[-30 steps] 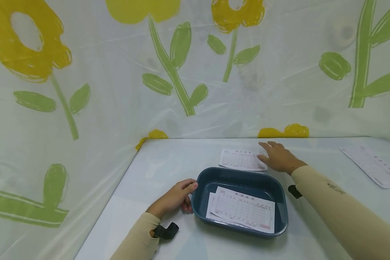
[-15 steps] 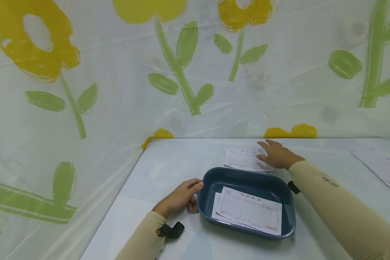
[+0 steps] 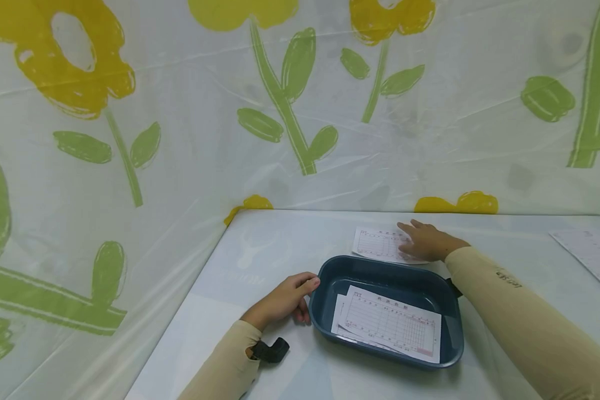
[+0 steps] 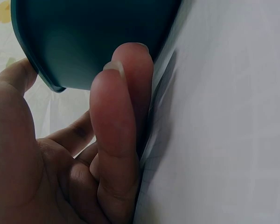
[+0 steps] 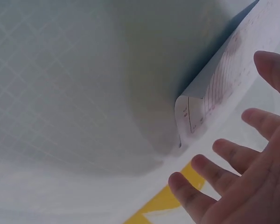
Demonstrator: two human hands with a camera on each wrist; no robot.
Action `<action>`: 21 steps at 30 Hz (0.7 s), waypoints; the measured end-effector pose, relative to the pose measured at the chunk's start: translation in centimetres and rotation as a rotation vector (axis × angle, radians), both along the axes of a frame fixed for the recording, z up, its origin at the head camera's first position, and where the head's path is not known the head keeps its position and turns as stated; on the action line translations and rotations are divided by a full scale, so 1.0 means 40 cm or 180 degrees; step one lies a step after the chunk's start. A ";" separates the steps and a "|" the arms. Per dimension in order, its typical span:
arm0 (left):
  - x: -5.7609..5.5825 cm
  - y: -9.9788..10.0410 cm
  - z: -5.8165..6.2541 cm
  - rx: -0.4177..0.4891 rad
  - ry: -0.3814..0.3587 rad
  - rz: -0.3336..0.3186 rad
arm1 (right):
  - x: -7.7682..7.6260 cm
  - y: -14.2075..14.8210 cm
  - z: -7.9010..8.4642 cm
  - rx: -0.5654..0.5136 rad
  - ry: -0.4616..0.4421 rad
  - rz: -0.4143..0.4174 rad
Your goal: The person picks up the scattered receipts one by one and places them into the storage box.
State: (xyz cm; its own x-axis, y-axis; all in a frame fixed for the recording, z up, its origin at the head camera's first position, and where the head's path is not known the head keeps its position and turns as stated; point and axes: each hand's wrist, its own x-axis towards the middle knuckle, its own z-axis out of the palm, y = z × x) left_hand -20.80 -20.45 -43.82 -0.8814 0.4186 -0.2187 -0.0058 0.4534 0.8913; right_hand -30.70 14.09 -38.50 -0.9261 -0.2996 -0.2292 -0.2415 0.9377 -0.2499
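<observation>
A dark blue plastic tray (image 3: 390,269) stands on the table, with several white printed forms (image 3: 392,322) lying overlapped in it. My left hand (image 3: 286,300) grips the tray's left rim, thumb on the edge; other fingers curl beside the outer wall (image 4: 74,42). Just behind the tray, one more printed form (image 3: 375,243) lies on the table. My right hand (image 3: 427,240) hovers over that form's right end with its fingers spread. In the right wrist view the form (image 5: 219,93) has a curled-up corner, and the fingertips are right beside it.
Another white printed sheet (image 3: 587,253) lies at the far right of the table (image 3: 265,244). A flower-patterned curtain (image 3: 190,111) hangs along the back and left. A black wrist strap piece (image 3: 272,351) sticks out from the left sleeve.
My right hand has shifted left over the form behind the tray and covers more of its right end. The left hand stays at the tray's rim. The head view has turned slightly left.
</observation>
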 end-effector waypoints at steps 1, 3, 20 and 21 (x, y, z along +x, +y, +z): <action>0.000 0.000 0.000 0.0001 -0.0002 -0.0002 | 0.001 -0.001 0.000 0.0001 -0.0013 -0.0008; -0.001 -0.001 0.001 -0.0005 -0.0006 -0.0004 | 0.001 0.000 -0.003 0.0028 -0.0012 -0.0006; -0.004 -0.001 -0.003 -0.0011 -0.0063 0.0038 | -0.030 0.001 -0.040 0.0013 -0.0113 -0.0164; -0.004 -0.001 -0.003 -0.0009 -0.0062 0.0037 | -0.031 0.001 -0.041 0.0016 -0.0111 -0.0163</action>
